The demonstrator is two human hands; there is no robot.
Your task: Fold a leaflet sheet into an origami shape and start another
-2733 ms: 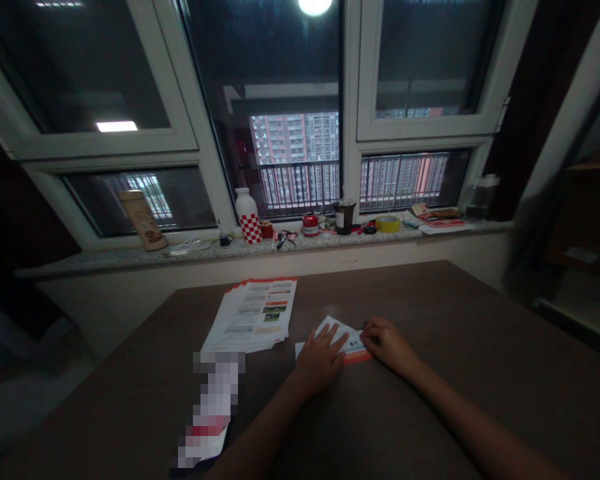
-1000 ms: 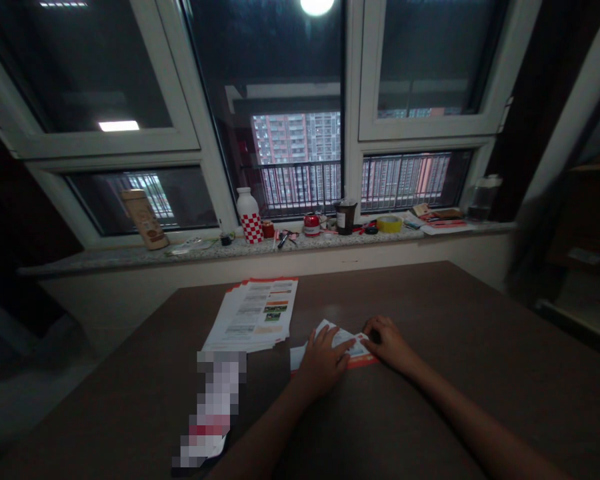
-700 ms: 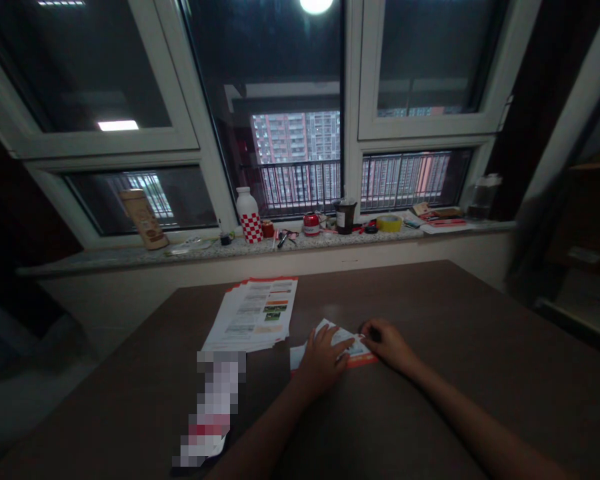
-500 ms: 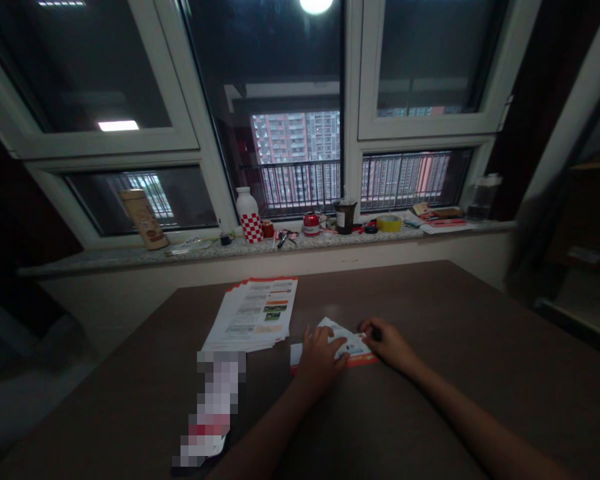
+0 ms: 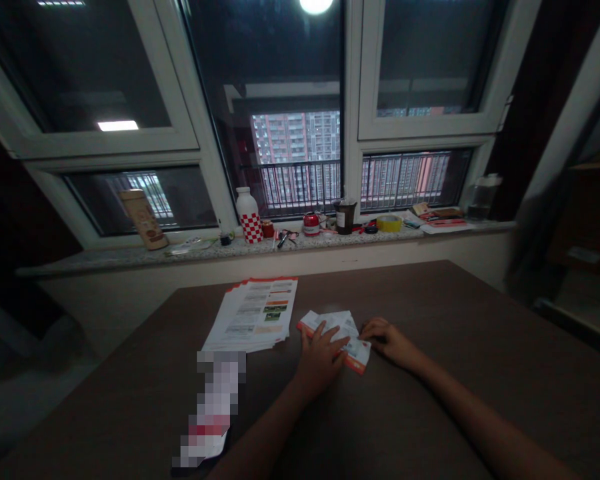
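A folded white leaflet with an orange edge [image 5: 349,340] lies on the dark brown table [image 5: 430,307], turned at a slant. My left hand [image 5: 321,357] rests flat on it with the fingers spread, pressing its left part. My right hand [image 5: 389,340] sits at the leaflet's right edge with the fingers curled, their tips touching the paper. Both forearms reach in from the lower edge of the view.
A stack of printed leaflets [image 5: 253,315] lies to the left of my hands. A blurred-out object [image 5: 211,413] sits near the front left. The stone windowsill [image 5: 130,257] holds a checked bottle [image 5: 249,216], a tin [image 5: 143,220], a tape roll [image 5: 389,223], a cup [image 5: 345,217] and small items.
The folded leaflet has been turned clockwise and now lies slanted, its orange edge running from upper left to lower right. My left hand moved with it; my right hand stayed at its right edge.
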